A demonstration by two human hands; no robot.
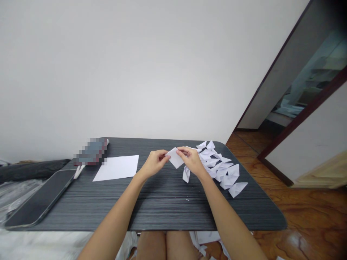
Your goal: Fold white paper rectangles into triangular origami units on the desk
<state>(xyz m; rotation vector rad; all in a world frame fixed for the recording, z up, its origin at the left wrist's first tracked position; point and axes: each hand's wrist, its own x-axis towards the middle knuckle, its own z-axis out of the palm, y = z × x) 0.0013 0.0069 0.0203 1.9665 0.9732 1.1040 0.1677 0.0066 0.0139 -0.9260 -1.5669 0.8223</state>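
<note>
Between my two hands, above the middle of the dark table, is a small folded white paper (175, 159), held up as a diamond shape. My left hand (155, 162) pinches its left corner between thumb and fingers. At the upper right edge, my right hand (191, 159) grips the same paper with thumb and fingertips. Several folded paper boats (223, 172) lie in a cluster to the right of my right hand. One more folded paper piece (186, 174) rests just below that hand.
The dark table (162, 213) stands against a white wall. On its left lie a flat white sheet (119, 168), a phone (40, 198) at the edge, and a blurred-out packet (92, 151). Paper scraps (207, 236) show below the front edge, near my legs.
</note>
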